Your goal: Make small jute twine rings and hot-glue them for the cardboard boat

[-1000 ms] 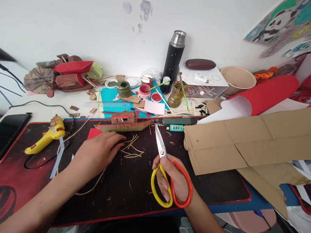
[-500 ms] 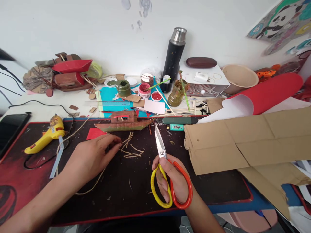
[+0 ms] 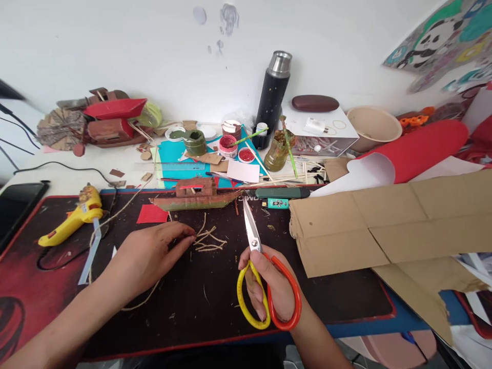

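My right hand (image 3: 272,287) holds a pair of scissors (image 3: 252,238) with one yellow and one red handle; the blades point away from me and are closed. Beside the short cut pieces of twine (image 3: 210,242) on the dark mat, my left hand (image 3: 157,251) has its thumb and fingertips pinched together at the end of a piece. A longer twine (image 3: 143,303) runs beneath my left forearm. Beyond the hands lies a small brown and green model boat (image 3: 196,199), near a red corrugated piece (image 3: 152,213).
A yellow glue gun (image 3: 75,218) lies at the left. Paint jars (image 3: 195,143), a black thermos (image 3: 272,95) and a jar with brushes (image 3: 277,154) stand at the back. Brown cardboard (image 3: 346,225) covers the mat's right side, below a red roll (image 3: 426,148).
My left hand has shifted slightly right and down, and the twine pieces beside it lie a little differently. The scissors stay in my right hand. The view has shifted slightly.
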`<state>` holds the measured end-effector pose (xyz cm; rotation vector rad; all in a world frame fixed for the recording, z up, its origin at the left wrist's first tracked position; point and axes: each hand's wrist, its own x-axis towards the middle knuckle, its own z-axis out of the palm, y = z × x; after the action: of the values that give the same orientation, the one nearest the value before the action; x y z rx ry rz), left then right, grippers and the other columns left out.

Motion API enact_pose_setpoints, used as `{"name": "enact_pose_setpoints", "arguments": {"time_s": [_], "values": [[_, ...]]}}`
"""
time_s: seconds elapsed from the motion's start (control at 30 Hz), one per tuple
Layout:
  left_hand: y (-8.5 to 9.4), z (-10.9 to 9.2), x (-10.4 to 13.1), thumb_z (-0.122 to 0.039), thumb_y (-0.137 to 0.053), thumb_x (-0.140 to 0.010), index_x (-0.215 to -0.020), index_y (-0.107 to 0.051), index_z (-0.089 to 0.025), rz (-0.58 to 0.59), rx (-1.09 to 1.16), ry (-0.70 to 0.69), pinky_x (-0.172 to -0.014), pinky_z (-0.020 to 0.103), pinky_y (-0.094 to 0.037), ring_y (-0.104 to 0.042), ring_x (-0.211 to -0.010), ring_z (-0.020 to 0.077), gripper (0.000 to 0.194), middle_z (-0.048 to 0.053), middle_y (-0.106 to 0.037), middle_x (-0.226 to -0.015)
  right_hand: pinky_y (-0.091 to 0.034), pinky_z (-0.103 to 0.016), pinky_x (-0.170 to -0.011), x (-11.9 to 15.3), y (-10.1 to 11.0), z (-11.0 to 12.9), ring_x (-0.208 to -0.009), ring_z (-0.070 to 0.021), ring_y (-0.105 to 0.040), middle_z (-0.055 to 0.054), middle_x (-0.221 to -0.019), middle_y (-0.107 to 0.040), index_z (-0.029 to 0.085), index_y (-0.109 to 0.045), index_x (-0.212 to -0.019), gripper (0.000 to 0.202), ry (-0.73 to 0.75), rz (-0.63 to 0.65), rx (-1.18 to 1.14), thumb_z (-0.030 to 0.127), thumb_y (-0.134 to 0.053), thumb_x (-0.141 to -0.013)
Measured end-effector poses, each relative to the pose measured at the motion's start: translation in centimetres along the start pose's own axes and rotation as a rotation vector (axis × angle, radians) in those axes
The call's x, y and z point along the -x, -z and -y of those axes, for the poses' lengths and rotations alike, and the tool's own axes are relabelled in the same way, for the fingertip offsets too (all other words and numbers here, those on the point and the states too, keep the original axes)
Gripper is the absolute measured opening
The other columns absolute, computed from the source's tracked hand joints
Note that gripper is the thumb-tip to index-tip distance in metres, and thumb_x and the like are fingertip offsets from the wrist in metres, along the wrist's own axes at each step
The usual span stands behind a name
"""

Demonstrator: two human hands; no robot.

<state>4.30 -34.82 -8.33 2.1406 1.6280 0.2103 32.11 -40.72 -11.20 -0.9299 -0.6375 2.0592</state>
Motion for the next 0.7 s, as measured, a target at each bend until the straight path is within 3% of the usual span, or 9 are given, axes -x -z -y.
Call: {"name": "enact_pose_setpoints", "arguments": {"time_s": [0.37,0.57,0.7], "values": [[0.3,0.3,0.5,-0.061,-0.053,-0.100,-0.107,-0.087,-0.028,-0.007,0.073,0.045,-0.084,0.040,-0.064,-0.087,-0.096,0.0357,0.048,0.009,-0.092,-0.109,-0.034,-0.016,-0.031,-0.3,0.0,-0.3,-0.028,-0.0082,-0.043,0.010,-0.048,-0.052,0.017,-0.066,-0.096,0.056,0.058,-0.001,0.016,0.072,-0.075,-0.099],[1.7,0.1,1.1,-0.065,-0.054,-0.096,-0.112,-0.091,-0.030,-0.075,0.099,0.084,-0.093,0.045,-0.064,-0.086,-0.100,0.0408,0.053,0.010,-0.092,-0.112,-0.030,-0.016,-0.031,-0.6,-0.2,-0.2,-0.028,-0.0085,-0.044,0.009,-0.047,-0.051,0.017,-0.066,-0.093,0.063,0.101,-0.024,0.067,0.079,-0.076,-0.094],[2.5,-0.9,2.2,-0.067,-0.061,-0.092,-0.107,-0.092,-0.031,-0.092,0.256,0.101,-0.094,0.042,-0.063,-0.085,-0.103,0.0395,0.049,0.009,-0.092,-0.112,-0.029,-0.017,-0.030,-0.8,0.0,-0.4,-0.028,-0.0085,-0.042,0.010,-0.046,-0.050,0.018,-0.065,-0.092,0.065,0.145,-0.035,0.089,0.082,-0.077,-0.091]]}}
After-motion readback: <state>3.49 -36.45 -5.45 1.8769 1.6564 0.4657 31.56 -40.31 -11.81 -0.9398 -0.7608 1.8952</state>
